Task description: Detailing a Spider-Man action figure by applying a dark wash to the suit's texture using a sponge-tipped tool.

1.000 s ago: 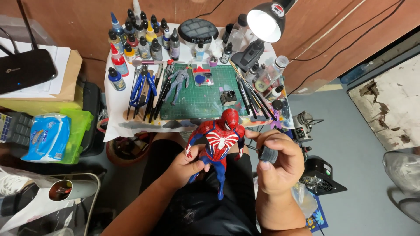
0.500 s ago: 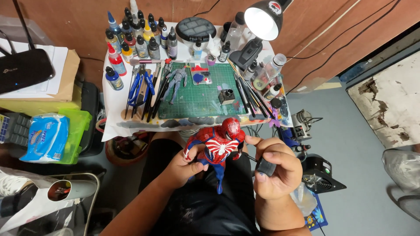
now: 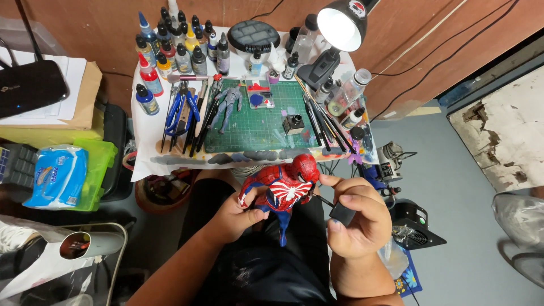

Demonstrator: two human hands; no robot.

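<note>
**Painting Figure Held Above the Lap**

Spreading across the upper middle of the view, a small work table (image 3: 148,164) under a white cloth is seen, and a green cutting mat (image 3: 258,122) is laid at its centre. Rows of paint bottles (image 3: 170,48) are stood along its far edge, pliers and other hand tools (image 3: 184,116) are lined up left of the mat, and brushes (image 3: 323,122) are laid to its right. A black desk lamp (image 3: 340,25) is lit above the right corner. A grey figure (image 3: 228,105) lies on the mat.

Just below the table edge, over the dark lap, a red and blue action figure (image 3: 283,190) is held, tilted with its head to the right. The figure's waist and legs are gripped by the left hand (image 3: 235,218), whose fingers are curled tightly around them. A thin dark brush-like tool (image 3: 340,212) is pinched between thumb and fingers of the right hand (image 3: 357,221), and its tip is set against the figure's shoulder.
</note>
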